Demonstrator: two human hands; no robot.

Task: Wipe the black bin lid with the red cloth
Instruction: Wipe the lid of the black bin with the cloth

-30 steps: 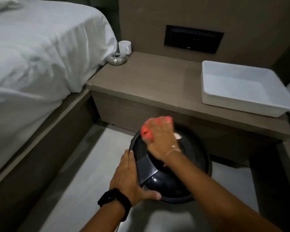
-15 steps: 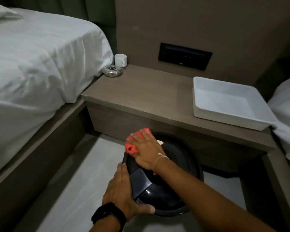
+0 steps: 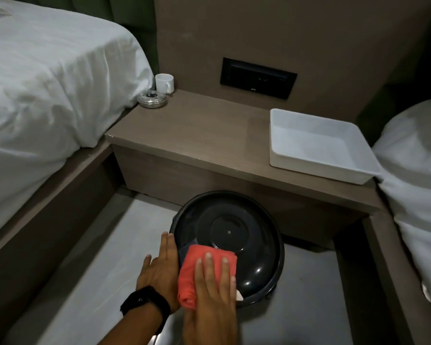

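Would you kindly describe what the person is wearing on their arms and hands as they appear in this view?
Both forearms are bare, with no sleeves in view, and neither hand wears a glove. The left hand has a broad black band around its wrist, probably a watch or fitness tracker, though no face or markings can be read. On the right hand no ring shows, and its wrist lies largely beyond the bottom edge of the picture.

I see my right hand [image 3: 210,292] pressing the red cloth [image 3: 197,270] flat on the near left of the black bin lid [image 3: 237,232], my left hand [image 3: 161,270] against the lid's left rim, near the desk [image 3: 197,135].
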